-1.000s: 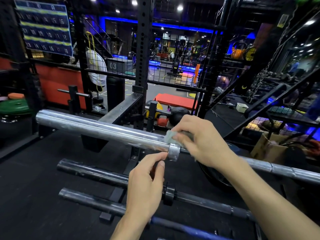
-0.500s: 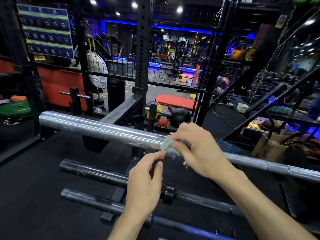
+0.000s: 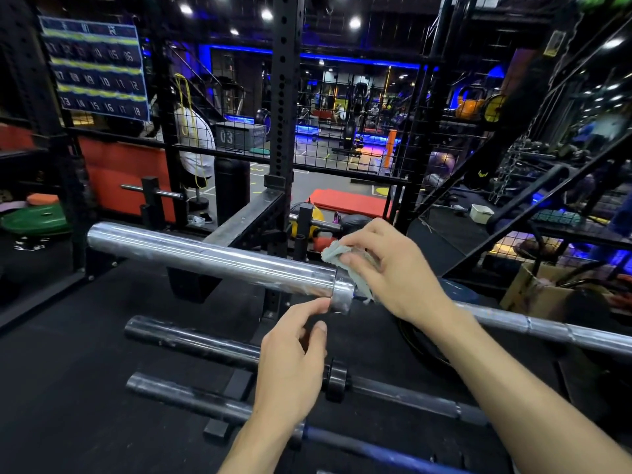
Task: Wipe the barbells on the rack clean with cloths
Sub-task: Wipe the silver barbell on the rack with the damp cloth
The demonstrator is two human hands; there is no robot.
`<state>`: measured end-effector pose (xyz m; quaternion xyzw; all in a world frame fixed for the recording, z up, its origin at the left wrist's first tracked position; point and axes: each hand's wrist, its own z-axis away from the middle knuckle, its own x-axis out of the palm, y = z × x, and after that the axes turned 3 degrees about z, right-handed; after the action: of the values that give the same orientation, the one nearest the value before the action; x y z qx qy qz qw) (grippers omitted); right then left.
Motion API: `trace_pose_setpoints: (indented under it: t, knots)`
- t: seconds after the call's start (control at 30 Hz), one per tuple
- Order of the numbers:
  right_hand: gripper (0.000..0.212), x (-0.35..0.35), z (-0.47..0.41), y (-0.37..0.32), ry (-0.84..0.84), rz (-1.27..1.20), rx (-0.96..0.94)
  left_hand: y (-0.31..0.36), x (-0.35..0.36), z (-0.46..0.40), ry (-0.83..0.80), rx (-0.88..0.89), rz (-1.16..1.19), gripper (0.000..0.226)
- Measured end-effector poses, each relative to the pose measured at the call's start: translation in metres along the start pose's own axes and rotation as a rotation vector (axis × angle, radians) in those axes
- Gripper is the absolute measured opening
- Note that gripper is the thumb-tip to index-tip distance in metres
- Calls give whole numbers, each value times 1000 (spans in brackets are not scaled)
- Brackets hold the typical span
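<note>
With the right hand [image 3: 393,268] bunching the cloth [image 3: 345,256] around the chrome barbell [image 3: 212,260] at centre frame and the left hand [image 3: 294,357] loosely curled just below its collar holding nothing, the unsteadied bar might roll.

- Dim gym, lit by small white ceiling spotlights [image 3: 354,22] and blue strip lights [image 3: 342,59] further back
- The chrome barbell [image 3: 212,258] carries soft streaky glare
- The floor mat [image 3: 85,371] sits in deep shadow
- Wide-angle lens bends uprights near the edges; the numbered board [image 3: 95,70] looks smeared
</note>
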<state>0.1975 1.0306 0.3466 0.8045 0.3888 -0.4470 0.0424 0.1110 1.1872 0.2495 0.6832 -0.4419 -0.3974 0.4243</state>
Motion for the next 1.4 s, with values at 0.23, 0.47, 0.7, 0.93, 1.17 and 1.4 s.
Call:
trace_pose_setpoints:
  t: [0.23, 0.47, 0.7, 0.93, 1.17, 1.4]
  knots:
    - [9, 2, 0, -7, -53, 69, -132, 2, -3, 0, 0, 14, 9, 34]
    - [6, 1, -11, -6, -52, 33, -130, -4, 1, -2, 8, 12, 32, 34]
    - [13, 5, -28, 5, -30, 80, -66, -3, -2, -6, -6, 27, 9, 33]
    - [9, 2, -4, -3, -38, 84, -211, -7, 0, -3, 12, 47, 10, 36]
    - [22, -1, -20, 1, -19, -97, -40, -5, 2, 0, -10, 4, 75, 37]
    - [18, -4, -17, 9, -55, -142, 24, 4, 9, 0, 54, 26, 153, 34]
